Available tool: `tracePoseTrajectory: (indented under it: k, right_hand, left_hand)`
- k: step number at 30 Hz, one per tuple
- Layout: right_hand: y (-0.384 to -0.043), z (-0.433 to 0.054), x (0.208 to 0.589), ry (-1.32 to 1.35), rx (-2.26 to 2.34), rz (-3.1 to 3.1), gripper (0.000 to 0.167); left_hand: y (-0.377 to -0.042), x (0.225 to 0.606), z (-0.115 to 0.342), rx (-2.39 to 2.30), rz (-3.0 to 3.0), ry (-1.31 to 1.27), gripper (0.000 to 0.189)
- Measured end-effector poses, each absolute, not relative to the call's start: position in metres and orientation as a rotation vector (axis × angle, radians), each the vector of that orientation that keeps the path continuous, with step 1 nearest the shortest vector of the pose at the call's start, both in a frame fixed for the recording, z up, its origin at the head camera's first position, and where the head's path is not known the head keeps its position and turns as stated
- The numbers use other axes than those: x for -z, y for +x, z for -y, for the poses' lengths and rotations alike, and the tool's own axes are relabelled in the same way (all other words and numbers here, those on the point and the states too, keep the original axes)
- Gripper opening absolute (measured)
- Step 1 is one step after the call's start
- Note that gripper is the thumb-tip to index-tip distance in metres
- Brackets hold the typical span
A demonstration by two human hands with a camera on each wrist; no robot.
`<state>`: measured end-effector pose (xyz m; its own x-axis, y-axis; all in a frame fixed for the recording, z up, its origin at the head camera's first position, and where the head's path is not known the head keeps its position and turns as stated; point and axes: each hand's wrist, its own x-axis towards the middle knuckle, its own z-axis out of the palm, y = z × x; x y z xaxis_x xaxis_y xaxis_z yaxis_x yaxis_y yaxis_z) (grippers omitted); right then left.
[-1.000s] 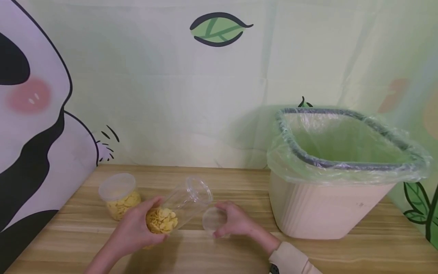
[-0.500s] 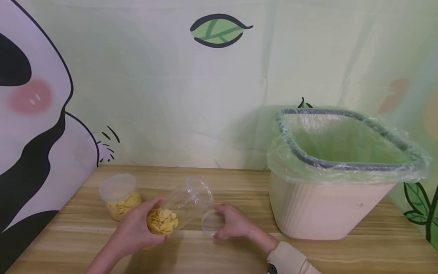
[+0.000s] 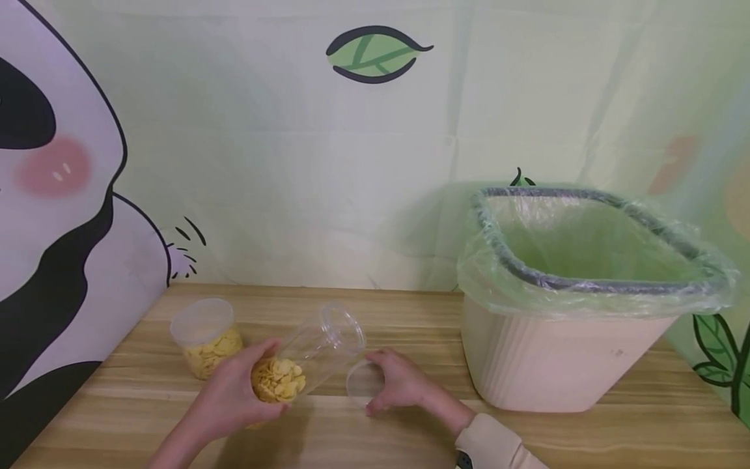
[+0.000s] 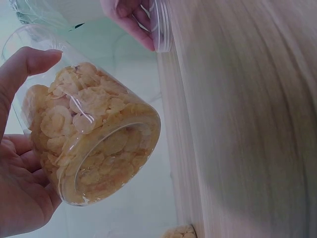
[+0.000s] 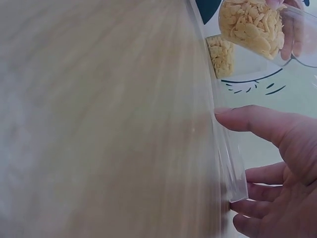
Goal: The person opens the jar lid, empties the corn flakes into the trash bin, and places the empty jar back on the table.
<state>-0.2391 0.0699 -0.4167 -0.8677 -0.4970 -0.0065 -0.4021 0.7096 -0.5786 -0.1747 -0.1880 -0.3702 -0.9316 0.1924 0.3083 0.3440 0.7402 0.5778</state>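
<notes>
My left hand [image 3: 225,397] grips a clear plastic jar [image 3: 319,348] around its lower part, thumb on one side and fingers on the other. The jar is tilted, its lidless mouth up and to the right. Yellow corn flakes [image 4: 89,119] lie in its bottom end. To the right, my right hand [image 3: 404,383] holds a round clear lid [image 3: 357,384] by its edge, thumb and fingers on opposite sides. In the right wrist view the lid [image 5: 230,161] is right at the tabletop. A second jar [image 3: 202,329], lidded and upright, stands behind my left hand with flakes inside.
A large pale bin [image 3: 545,358] with a clear liner bag over its dark rim stands on the right of the wooden table [image 3: 387,440]. Behind the table hangs a pale green backdrop [image 3: 281,163] with a printed panda and leaves.
My right hand has shifted slightly to the left at the lid. The left hand and the tilted jar hold practically still.
</notes>
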Motion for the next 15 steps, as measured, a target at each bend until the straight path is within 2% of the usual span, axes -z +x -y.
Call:
tracePoseTrajectory:
  k: [15]
  right_hand:
    - [-0.2403,-0.0707,0.4184,-0.764,0.883,-2.748,0.087]
  left_hand:
    - [-0.1742,0.3691,0.1863,0.973,2.718,-0.423,0.081]
